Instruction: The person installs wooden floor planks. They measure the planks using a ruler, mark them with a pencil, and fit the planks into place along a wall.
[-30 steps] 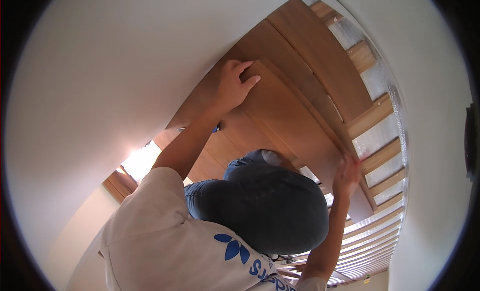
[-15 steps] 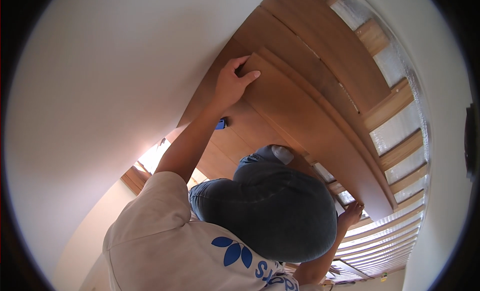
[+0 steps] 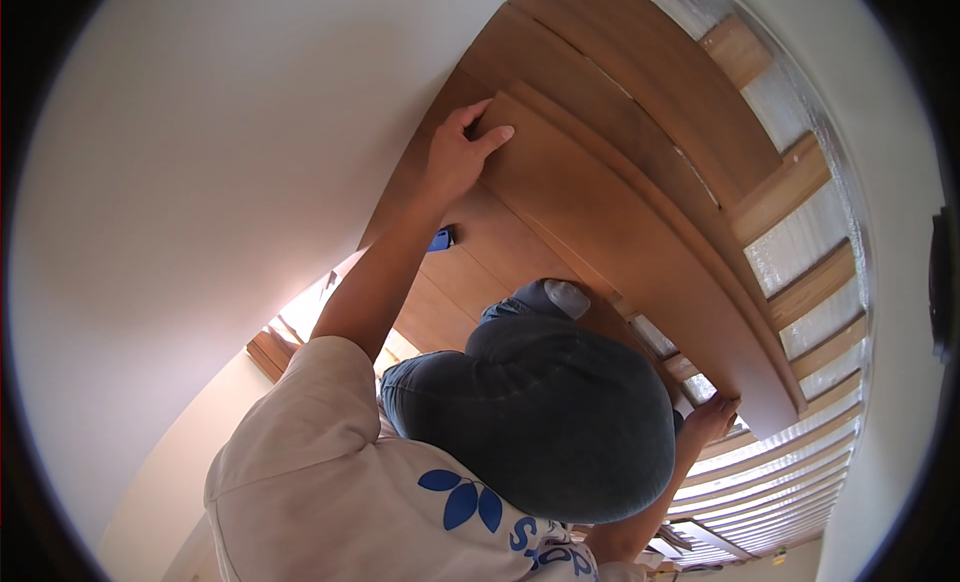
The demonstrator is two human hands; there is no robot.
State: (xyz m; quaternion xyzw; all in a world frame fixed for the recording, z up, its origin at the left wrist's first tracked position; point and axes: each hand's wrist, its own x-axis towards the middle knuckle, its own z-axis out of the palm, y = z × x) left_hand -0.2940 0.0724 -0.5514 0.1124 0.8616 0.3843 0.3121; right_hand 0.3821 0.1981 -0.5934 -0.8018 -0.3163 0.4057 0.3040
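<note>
A long brown floorboard [image 3: 620, 247] slants from the upper middle down to the right, in front of my bent knee. My left hand [image 3: 462, 150] is closed round its far left end, thumb on the top face and fingers at the end edge. At the other end my right hand [image 3: 710, 424] grips the near long edge; its fingers are partly hidden. A second board [image 3: 668, 200] of the same brown shows as a strip along the held board's far edge.
Laid brown boards [image 3: 650, 72] lie beyond, with a narrow gap between two. Wooden battens [image 3: 812, 282] over silvery sheeting [image 3: 795, 244] run along the right. A white wall [image 3: 250, 112] rises at left. A small blue object [image 3: 440, 240] lies on the boards near my left forearm.
The view has shifted slightly. My right hand sits a little farther right and up in the picture, still at the board's near edge. The left hand keeps its hold.
</note>
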